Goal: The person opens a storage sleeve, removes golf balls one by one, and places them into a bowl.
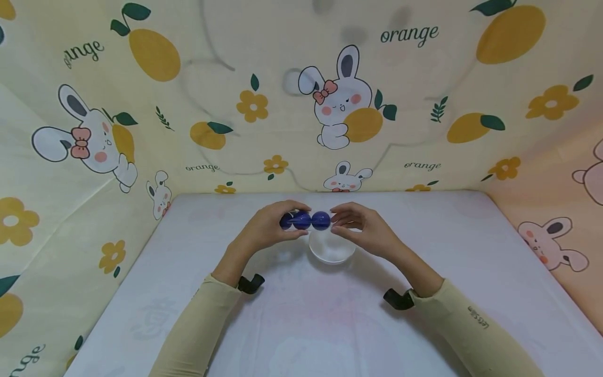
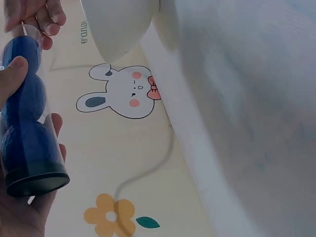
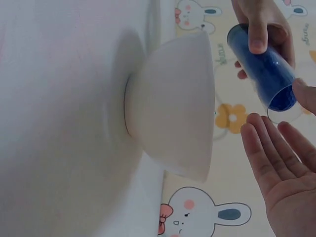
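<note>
A clear plastic tube of blue balls (image 1: 301,220) lies sideways in my left hand (image 1: 269,226), which grips it with the thumb across its side. In the left wrist view, three blue balls (image 2: 24,98) sit in a row above the tube's dark end cap (image 2: 38,180). The opposite end looks uncapped in the right wrist view. There my right hand (image 3: 286,182) has its fingers extended just beyond the rim, and its thumb is at the tube's edge; whether it touches cannot be told. A white bowl (image 1: 332,255) stands upright on the table below the right hand.
The white-covered table (image 1: 301,324) meets a printed cloth backdrop (image 1: 282,141) with rabbits and oranges at the rear and sides. A dark wrist-worn piece (image 1: 252,284) juts from the left cuff, and a similar dark piece (image 1: 399,299) from the right.
</note>
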### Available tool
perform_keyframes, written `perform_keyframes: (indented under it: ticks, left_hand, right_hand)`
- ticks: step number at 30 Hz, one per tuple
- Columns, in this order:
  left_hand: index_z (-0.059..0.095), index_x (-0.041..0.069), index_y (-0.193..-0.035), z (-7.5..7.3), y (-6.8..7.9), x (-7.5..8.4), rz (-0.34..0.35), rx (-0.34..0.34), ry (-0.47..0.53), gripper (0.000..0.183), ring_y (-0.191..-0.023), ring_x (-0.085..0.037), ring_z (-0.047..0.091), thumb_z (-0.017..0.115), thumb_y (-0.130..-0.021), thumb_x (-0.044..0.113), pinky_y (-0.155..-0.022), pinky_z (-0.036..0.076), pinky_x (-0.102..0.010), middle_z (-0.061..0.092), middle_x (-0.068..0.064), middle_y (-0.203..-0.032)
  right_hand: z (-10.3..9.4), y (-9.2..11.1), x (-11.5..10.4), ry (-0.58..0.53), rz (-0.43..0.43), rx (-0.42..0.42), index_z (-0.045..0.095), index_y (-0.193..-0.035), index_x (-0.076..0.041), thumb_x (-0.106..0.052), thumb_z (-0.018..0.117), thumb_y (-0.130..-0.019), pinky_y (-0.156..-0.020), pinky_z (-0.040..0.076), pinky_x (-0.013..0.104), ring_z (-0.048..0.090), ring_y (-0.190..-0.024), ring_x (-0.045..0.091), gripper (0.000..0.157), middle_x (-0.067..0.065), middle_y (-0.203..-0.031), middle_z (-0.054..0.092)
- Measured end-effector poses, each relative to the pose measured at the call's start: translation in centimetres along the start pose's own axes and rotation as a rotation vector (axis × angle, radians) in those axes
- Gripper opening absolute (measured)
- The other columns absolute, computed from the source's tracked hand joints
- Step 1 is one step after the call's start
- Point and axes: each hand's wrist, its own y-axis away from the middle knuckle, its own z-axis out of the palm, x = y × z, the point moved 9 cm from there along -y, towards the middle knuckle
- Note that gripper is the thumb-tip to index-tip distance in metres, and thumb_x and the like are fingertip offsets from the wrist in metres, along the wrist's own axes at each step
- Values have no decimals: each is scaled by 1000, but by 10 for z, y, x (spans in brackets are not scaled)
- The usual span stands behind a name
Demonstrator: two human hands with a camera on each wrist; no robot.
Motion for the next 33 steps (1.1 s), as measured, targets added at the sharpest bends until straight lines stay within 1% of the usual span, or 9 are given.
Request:
perform_keyframes:
  ticks: [3,6,11,15,19,23,28,33]
  left_hand:
    - [68,25,-143,0,1,-1,-16,2,-16,57,-130,-24,65,89,-91,35,-111,53,-47,70,0,-141]
    - [68,26,-143,-2,1,-1,-10,12,-29,57,-129,-23,66,90,-91,35,-111,54,-47,71,1,-141]
    - [67,20,-142,-1,0,2,27,-3,16,56,-130,-23,64,89,-92,30,-113,52,-45,70,-1,-140]
    - [64,14,-144,1,-1,3,33,-30,67,61,-134,-24,61,90,-90,29,-116,49,-45,68,-4,-142]
    - [62,14,-145,1,-1,1,27,-48,92,65,-136,-25,59,91,-89,28,-118,47,-47,66,-4,-144]
    - [61,13,-143,1,-1,-1,29,-57,111,62,-134,-26,59,91,-90,23,-117,48,-48,65,-5,-142]
    - [64,13,-139,-3,0,-1,39,-16,89,59,-126,-23,63,91,-89,25,-111,54,-44,68,-5,-137]
    - [70,18,-136,-11,2,1,60,44,-14,57,-119,-19,68,93,-87,34,-106,57,-42,72,1,-131]
  right_hand:
    - [2,0,-1,-11,-9,-2,64,-140,-3,-20,82,-98,-101,58,28,72,-112,22,49,7,-124,74]
    - [2,0,-2,-19,-17,2,65,-139,-3,-19,83,-98,-99,58,27,72,-111,23,48,8,-123,74]
    - [1,2,-2,-23,-12,20,66,-138,-7,-22,84,-97,-98,59,27,73,-110,22,46,7,-122,74]
    - [1,2,-1,-24,-19,36,66,-139,-6,-22,83,-97,-97,59,26,73,-110,21,47,7,-123,75]
    - [1,2,1,-46,-43,47,65,-141,-2,-17,82,-98,-98,58,26,73,-111,23,48,9,-126,74]
    - [1,2,0,-67,-52,57,65,-141,-1,-13,82,-98,-98,59,25,74,-111,23,48,9,-129,74]
    - [0,2,-3,-80,-60,64,65,-140,-1,-11,81,-98,-97,59,25,74,-111,22,47,12,-129,73]
    - [2,2,-2,-89,-49,64,65,-140,0,-12,82,-97,-97,59,25,75,-110,20,47,12,-129,74]
